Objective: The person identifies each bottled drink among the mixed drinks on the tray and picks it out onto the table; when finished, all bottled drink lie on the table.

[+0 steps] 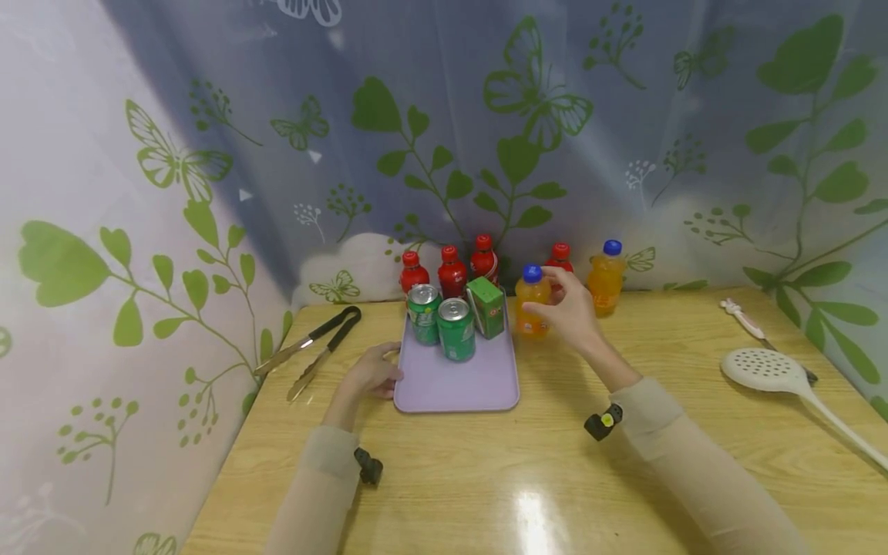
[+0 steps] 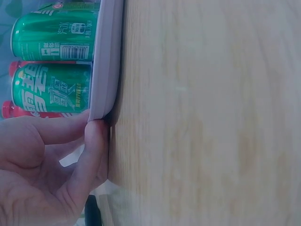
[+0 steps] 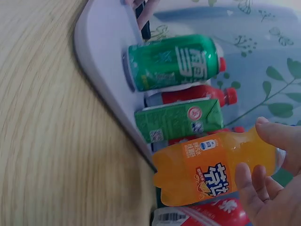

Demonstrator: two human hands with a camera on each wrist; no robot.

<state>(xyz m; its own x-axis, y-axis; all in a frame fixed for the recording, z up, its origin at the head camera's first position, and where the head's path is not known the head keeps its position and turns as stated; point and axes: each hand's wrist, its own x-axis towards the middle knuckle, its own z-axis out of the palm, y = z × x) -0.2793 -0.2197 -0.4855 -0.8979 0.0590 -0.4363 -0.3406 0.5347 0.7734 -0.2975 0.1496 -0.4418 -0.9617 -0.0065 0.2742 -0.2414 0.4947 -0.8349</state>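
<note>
My left hand point(image 1: 375, 372) pinches the left rim of a lilac tray point(image 1: 458, 393) between thumb and fingers, plainly seen in the left wrist view. Two green soda cans point(image 1: 456, 330) and a green drink carton point(image 1: 488, 308) stand upright toward the tray's far end. Just off the tray's right side, my right hand point(image 1: 572, 308) grips an orange soda bottle point(image 3: 207, 165) around its upper part. Its blue cap point(image 1: 532, 273) points up; whether its base touches the table I cannot tell.
Behind the tray are three red-capped bottles point(image 1: 452, 274); another red bottle point(image 1: 560, 254) is partly hidden behind my right hand. A second orange bottle point(image 1: 607, 281) stands right of it. Tongs point(image 1: 312, 347) lie left, a white slotted spoon point(image 1: 766, 370) right. A patterned curtain point(image 1: 444, 116) hangs behind.
</note>
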